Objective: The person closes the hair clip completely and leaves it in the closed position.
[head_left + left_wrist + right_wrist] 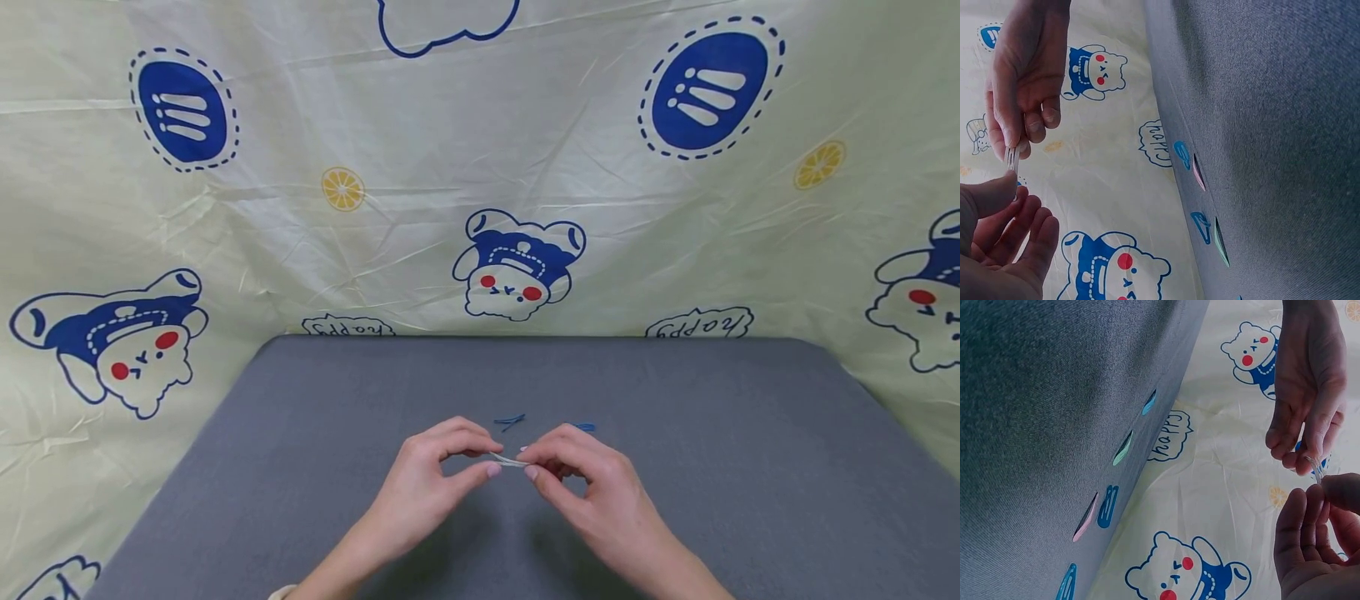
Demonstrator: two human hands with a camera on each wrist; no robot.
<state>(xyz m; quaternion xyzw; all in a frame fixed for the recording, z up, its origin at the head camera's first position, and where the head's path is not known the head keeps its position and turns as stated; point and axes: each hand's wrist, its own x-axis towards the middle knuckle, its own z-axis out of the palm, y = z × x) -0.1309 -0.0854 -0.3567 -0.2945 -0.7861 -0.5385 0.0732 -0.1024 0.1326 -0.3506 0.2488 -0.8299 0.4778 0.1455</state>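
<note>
A pale snap hair clip spans the small gap between both hands above the grey table. Its left end sits between the thumb and forefinger of my left hand. My right hand pinches the other end in its fingertips. At the left end the clip's thin strips stand slightly apart in the head view. Seen from the left wrist, the hair clip runs upright between the fingertips of the two hands; in the right wrist view part of the clip is covered by fingers.
On the grey table beyond the hands lie a blue hair clip and another blue clip, partly behind the right hand. The wrist views also show a pink clip and a green clip. A printed cloth hangs behind.
</note>
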